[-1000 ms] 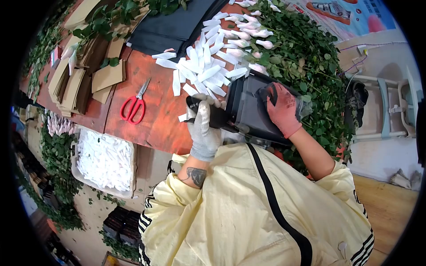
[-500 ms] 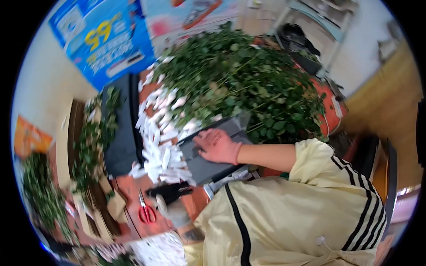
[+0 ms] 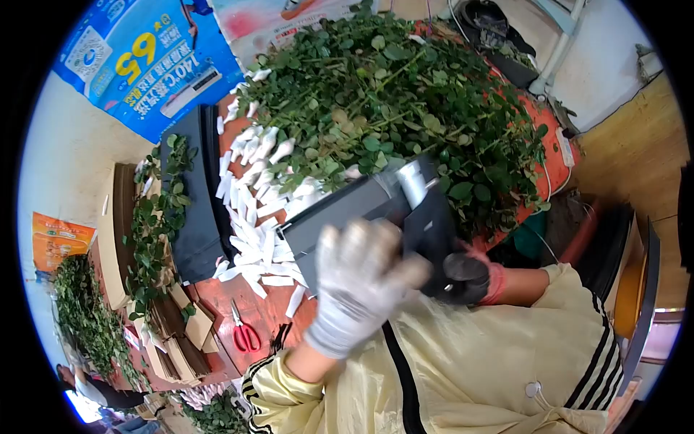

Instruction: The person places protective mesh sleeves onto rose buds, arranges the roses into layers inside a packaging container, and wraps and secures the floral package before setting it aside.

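Note:
My left hand (image 3: 358, 289), in a whitish glove, hangs above the near part of a dark grey box (image 3: 336, 215). It is blurred by motion, with its fingers spread and nothing visible in them. To its right is my right hand (image 3: 491, 281), whose pink glove shows mainly at the wrist. A black glove-like piece (image 3: 432, 230) covers the rest of that hand, hiding its fingers. Beyond the black piece, a shiny, clear cylindrical thing (image 3: 412, 182) lies at the box's right end.
A large heap of leafy green stems (image 3: 405, 108) covers the red table (image 3: 217, 304), with many white-wrapped buds (image 3: 249, 224) at its left. Red-handled scissors (image 3: 246, 334) lie near the front. Cardboard pieces (image 3: 173, 340) and a black panel (image 3: 191, 239) stand left.
My right hand has drawn off the box top to the right, and the black piece now covers it. My left hand has risen from the near table edge to above the box.

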`<state>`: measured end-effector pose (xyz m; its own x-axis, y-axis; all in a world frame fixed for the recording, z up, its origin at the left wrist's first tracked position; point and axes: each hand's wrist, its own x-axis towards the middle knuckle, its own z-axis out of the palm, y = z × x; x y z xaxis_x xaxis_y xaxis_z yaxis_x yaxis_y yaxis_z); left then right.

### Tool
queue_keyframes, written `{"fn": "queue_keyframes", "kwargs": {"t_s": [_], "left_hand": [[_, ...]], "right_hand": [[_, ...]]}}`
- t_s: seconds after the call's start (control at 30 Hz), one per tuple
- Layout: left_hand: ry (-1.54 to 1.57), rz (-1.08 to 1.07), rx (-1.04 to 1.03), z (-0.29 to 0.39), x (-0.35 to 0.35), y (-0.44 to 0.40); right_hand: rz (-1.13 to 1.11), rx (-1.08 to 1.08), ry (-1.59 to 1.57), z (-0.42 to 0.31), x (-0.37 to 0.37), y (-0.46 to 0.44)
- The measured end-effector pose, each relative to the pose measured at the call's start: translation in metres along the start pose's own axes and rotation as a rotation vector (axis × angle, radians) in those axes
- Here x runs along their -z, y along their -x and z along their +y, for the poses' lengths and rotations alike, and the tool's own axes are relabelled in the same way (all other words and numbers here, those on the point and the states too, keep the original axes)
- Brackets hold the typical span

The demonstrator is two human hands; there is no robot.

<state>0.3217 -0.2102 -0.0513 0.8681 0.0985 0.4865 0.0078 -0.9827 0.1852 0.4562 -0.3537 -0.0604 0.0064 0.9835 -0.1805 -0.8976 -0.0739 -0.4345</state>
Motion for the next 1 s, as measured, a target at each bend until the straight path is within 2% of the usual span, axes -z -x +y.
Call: {"fn": "queue_keyframes", "kwargs": {"t_s": [0.03,0.1,0.13,0.17,0.2,0.3,0.33,0.4,0.5,0.6,0.63,0.7,0.87,0.93,1.0], "left_hand": [[0.124,0.039,0.226,-0.006,0.007,0.0],[0.107,0.177,0.392,-0.044,-0.04,0.031],[0.113,0.163,0.392,-0.046,-0.049,0.033],[0.067,-0.014,0.498,-0.048,-0.055,0.032],[0.018,-0.187,0.598,-0.051,-0.059,0.028],[0.019,-0.266,0.612,-0.051,-0.059,0.017],[0.022,-0.265,0.614,-0.052,-0.062,0.015],[-0.01,-0.308,0.593,-0.057,-0.067,0.014],[-0.004,-0.298,0.576,-0.066,-0.076,0.015],[0.021,-0.261,0.565,-0.069,-0.079,0.017],[0.018,-0.235,0.567,-0.07,-0.081,0.017],[0.048,-0.238,0.58,-0.07,-0.081,0.017],[0.043,-0.224,0.612,-0.069,-0.083,0.017],[0.025,-0.23,0.614,-0.069,-0.084,0.017],[-0.011,-0.231,0.599,-0.069,-0.086,0.019]], "right_hand": [[0.011,0.095,-0.062,-0.008,-0.004,-0.001],[0.008,0.078,-0.005,-0.033,0.011,0.007],[0.002,0.066,0.031,-0.049,0.023,0.011],[-0.005,0.055,0.067,-0.064,0.034,0.014],[-0.045,0.019,0.246,-0.081,0.048,0.012],[0.052,0.055,0.549,-0.09,0.051,0.005],[0.103,0.089,0.329,-0.082,0.038,-0.004],[0.154,0.119,0.108,-0.08,0.032,-0.011],[0.061,0.03,0.238,-0.096,0.038,-0.016],[0.17,-0.245,0.873,-0.137,0.038,-0.015],[0.178,-0.245,0.867,-0.143,0.043,-0.018],[0.116,-0.277,1.83,-0.152,0.053,-0.025],[0.086,-0.424,2.132,-0.145,0.056,-0.048],[0.092,-0.642,2.211,-0.144,0.056,-0.06],[0.062,-0.614,2.234,-0.147,0.059,-0.067]]}}
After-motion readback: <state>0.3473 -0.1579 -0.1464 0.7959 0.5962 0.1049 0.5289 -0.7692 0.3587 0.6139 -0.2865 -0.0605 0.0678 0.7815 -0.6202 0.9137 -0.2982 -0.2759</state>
